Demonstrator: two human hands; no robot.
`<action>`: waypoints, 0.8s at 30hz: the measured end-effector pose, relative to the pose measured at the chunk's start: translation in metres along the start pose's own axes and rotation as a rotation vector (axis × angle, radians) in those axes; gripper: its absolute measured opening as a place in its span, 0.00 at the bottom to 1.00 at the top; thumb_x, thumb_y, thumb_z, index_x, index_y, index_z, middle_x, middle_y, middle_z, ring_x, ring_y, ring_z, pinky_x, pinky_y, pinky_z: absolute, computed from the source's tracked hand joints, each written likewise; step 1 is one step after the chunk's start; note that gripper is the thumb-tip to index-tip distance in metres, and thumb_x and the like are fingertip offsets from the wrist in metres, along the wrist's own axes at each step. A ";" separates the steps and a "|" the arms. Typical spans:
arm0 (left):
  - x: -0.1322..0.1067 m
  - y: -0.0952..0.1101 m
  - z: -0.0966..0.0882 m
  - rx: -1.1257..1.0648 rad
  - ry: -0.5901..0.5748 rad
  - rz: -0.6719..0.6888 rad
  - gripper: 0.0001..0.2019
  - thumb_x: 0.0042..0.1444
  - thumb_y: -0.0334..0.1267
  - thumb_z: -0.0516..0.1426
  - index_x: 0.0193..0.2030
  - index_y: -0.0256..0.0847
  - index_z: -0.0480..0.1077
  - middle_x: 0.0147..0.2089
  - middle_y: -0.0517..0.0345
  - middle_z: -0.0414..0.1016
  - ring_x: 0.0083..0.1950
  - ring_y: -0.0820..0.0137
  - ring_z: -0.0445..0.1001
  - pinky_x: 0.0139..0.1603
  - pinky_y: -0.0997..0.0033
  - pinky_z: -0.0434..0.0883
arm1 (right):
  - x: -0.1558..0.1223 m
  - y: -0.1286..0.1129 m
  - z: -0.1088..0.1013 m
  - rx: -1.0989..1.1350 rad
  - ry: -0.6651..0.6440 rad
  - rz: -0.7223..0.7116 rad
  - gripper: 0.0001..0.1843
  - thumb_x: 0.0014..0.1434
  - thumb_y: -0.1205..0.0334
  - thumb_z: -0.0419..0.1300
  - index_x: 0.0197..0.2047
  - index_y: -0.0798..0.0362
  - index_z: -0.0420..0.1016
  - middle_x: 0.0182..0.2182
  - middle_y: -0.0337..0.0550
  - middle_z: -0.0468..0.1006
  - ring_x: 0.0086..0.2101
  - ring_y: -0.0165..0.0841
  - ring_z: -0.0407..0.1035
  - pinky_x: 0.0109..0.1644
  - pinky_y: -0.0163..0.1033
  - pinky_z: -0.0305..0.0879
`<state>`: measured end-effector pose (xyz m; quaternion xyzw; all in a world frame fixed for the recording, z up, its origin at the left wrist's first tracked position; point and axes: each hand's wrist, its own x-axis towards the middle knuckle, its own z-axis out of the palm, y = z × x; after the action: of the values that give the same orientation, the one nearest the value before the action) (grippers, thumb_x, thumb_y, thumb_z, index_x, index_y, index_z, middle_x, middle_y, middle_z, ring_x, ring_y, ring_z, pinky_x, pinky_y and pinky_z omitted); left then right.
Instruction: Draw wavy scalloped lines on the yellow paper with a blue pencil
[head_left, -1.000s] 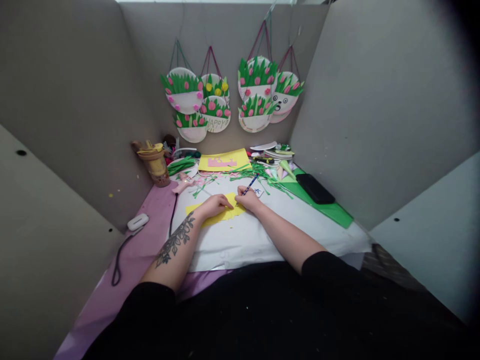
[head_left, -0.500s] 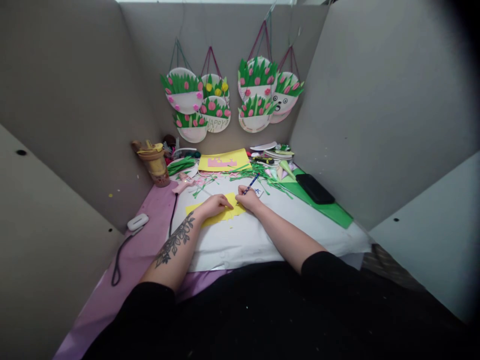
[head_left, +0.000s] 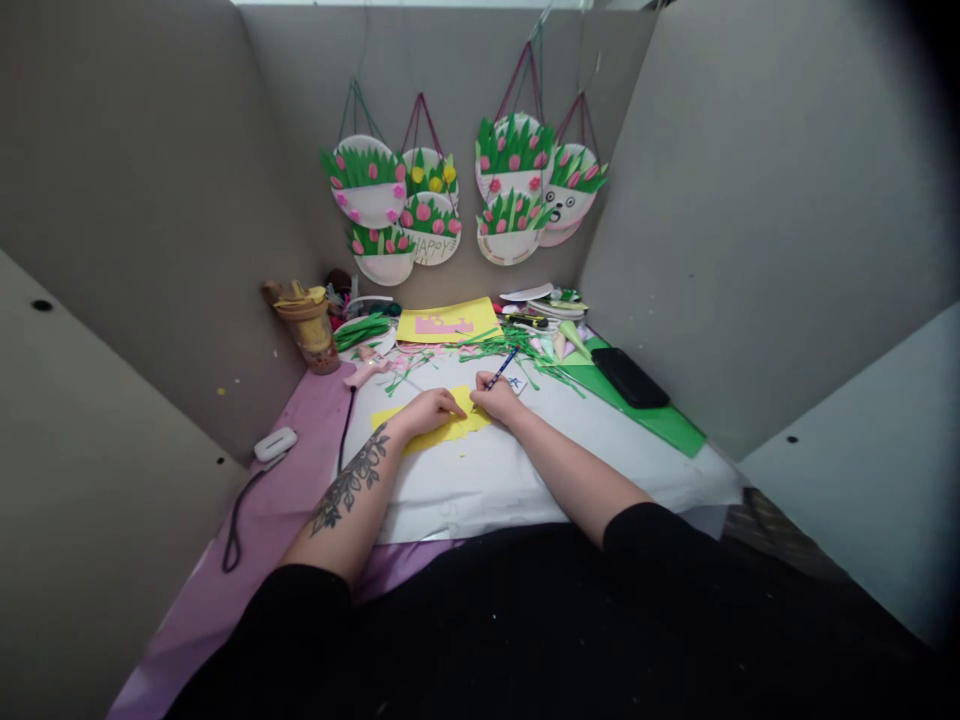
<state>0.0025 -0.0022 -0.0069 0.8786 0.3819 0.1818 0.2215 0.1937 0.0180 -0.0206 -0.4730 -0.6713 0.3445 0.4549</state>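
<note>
A sheet of yellow paper (head_left: 429, 438) lies on the white cover in front of me, its near edge uneven. My left hand (head_left: 431, 408) rests on it with fingers bent, thumb and fingertips pressing the paper down near its right part. Between the fingers of my right hand (head_left: 495, 398) is a dark blue patterned pencil (head_left: 504, 366), tilted with its upper end to the right. The pencil's tip meets the yellow paper just right of my left fingertips. Any line under the tip is too small to make out.
Green paper strips (head_left: 517, 343) and a yellow sheet with pink cutouts (head_left: 450, 320) lie behind. A pink glue gun (head_left: 367, 372) and a cup (head_left: 311, 335) stand left; a black phone (head_left: 630, 378) lies right. Decorated paper plates (head_left: 367, 180) hang on the back panel.
</note>
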 end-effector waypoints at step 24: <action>0.000 0.003 -0.001 -0.003 0.000 -0.007 0.21 0.48 0.21 0.51 0.43 0.42 0.78 0.45 0.54 0.73 0.43 0.71 0.72 0.50 0.73 0.67 | 0.002 0.007 0.002 -0.010 0.058 0.006 0.08 0.39 0.65 0.54 0.19 0.51 0.54 0.16 0.31 0.56 0.22 0.27 0.53 0.25 0.33 0.48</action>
<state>0.0036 -0.0042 -0.0040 0.8769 0.3848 0.1817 0.2234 0.1932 0.0222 -0.0266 -0.4874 -0.6580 0.3286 0.4707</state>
